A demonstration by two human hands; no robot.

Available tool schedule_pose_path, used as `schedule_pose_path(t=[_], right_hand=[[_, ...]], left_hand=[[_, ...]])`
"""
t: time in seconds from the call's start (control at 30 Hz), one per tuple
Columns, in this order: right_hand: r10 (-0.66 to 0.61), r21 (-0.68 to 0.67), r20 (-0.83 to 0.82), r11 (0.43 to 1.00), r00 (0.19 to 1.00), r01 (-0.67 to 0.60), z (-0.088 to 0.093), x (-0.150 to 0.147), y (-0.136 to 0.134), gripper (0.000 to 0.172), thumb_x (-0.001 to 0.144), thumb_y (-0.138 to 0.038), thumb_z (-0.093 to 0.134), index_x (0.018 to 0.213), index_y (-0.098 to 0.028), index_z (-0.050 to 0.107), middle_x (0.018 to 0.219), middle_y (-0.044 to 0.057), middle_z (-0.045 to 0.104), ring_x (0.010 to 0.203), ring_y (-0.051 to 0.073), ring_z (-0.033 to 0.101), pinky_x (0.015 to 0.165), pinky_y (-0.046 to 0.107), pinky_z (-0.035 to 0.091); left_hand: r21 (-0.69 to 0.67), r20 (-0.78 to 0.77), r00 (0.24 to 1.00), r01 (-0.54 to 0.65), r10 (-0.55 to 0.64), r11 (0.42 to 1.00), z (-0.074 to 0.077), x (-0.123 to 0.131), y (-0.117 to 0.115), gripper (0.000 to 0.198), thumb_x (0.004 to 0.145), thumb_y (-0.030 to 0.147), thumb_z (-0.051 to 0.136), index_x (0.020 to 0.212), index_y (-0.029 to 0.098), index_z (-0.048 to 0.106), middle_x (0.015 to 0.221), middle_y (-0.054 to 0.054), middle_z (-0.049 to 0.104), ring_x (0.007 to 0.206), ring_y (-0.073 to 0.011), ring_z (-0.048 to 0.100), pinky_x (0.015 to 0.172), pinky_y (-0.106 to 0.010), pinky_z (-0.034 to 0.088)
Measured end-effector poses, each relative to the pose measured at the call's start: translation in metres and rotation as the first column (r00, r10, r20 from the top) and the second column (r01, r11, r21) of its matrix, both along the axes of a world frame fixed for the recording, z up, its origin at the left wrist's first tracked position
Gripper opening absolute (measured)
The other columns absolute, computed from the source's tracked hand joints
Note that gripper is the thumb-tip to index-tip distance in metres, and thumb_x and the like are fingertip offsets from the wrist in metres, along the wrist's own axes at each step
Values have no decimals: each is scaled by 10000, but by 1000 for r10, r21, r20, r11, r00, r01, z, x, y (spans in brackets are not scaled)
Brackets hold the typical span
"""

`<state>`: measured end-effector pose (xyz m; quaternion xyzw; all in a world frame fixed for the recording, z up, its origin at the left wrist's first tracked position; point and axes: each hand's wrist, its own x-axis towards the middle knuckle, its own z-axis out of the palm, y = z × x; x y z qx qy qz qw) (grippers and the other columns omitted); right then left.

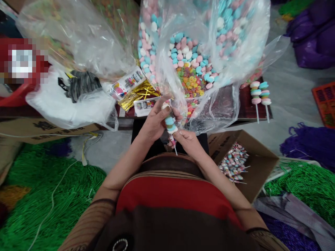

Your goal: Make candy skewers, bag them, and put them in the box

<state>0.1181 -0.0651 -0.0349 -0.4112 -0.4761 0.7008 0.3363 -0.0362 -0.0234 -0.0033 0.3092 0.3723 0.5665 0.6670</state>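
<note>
Along the table's [244, 108] far side bulges a clear bag [167, 66] of pastel candies; an open carton [261, 151] sits below its near right corner. Gold ties [138, 96] lie toward the near edge. Before that edge's middle, the left hand [155, 120] and right hand [187, 137] grip a candy skewer [170, 124], white, blue and green, white stick slanting bodyward.

A packing workshop is suggested: big bags of sweets [235, 45] are spread on the table [246, 104] beyond the fingers [160, 115], and wrapped sweets [233, 161] are piled in a box [261, 150] to their right.
</note>
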Motion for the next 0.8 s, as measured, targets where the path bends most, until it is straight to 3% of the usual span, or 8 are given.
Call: schedule_pose_path(t=[0.17,0.37,0.6,0.7,0.8], right_hand=[[-89,-223,-146,973,985,55,-6,-1,-10,426,770,-596,786,863,-194,681,707,-4,735,528,98,628,546,229,512],[-103,-404,-274,914,956,-18,-3,-6,-8,292,734,-401,818,841,-191,646,676,-19,703,476,88,570,453,215,485],[-156,-442,-291,897,944,12,-3,-13,-13,236,769,-368,758,793,-190,605,560,-76,567,387,23,330,357,152,204],[-163,-407,-260,913,952,45,-5,-14,-16,272,787,-428,744,785,-198,598,562,-72,584,373,41,388,346,173,272],[-152,-285,-178,953,972,97,-6,-13,-16,324,824,-508,711,796,-198,620,597,-53,636,395,65,492,380,196,386]], left_hand=[[-138,53,990,-119,128,983,-4,16,-1,266,823,326,803,1023,249,644,742,50,699,825,-134,751,780,-244,596],[-90,83,981,-171,178,981,-7,26,-3,164,852,333,778,931,228,680,762,27,712,851,-144,761,750,-235,598],[-107,-9,973,-232,232,967,-8,33,-6,287,861,475,748,871,199,671,715,25,692,775,-131,755,677,-206,579],[-65,-41,978,-208,206,976,-10,34,-9,326,854,520,740,865,204,664,726,19,695,773,-138,751,625,-203,563],[-82,-97,978,-191,183,978,-11,34,-10,347,869,559,706,904,216,663,727,18,685,745,-136,734,543,-198,519]])
